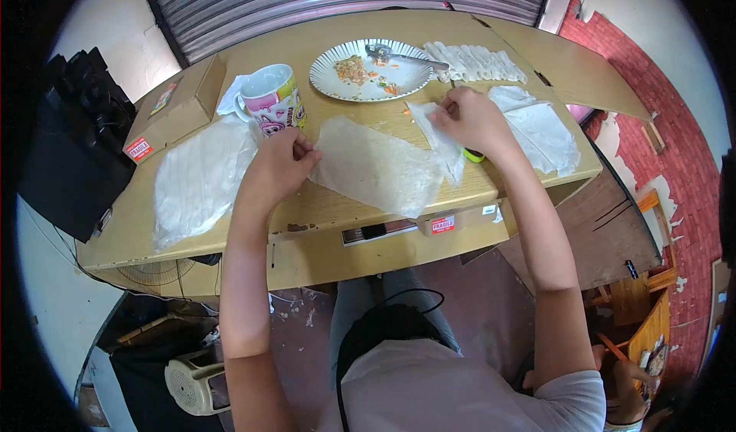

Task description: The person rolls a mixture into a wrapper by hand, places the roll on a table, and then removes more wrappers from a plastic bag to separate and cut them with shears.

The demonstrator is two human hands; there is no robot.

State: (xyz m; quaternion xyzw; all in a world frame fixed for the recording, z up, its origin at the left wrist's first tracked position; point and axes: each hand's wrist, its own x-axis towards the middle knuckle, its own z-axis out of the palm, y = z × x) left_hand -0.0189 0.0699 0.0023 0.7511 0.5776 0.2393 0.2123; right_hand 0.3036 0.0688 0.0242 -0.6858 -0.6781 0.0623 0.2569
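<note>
A thin, translucent spring roll wrapper (376, 167) lies on the table near its front edge. My left hand (280, 167) pinches the wrapper's left corner between thumb and fingers. My right hand (471, 121) is closed, fingertips together, over a strip of white tissue (438, 144) to the right of the wrapper; what the fingertips hold is hidden. Behind the wrapper stands a white plate (330, 83) with crumbly filling (351, 70) and a spoon (414, 58). Several finished white rolls (475, 62) lie in a row beyond my right hand.
A cartoon mug (272, 98) and a plastic-wrapped stack of wrappers (203, 179) sit at left, by a cardboard box (180, 102) and black equipment (73, 141). White cloth or paper (537, 129) lies at right. Below are a shelf box (460, 221) and plastic stool (192, 386). Another person (632, 390) shows at lower right.
</note>
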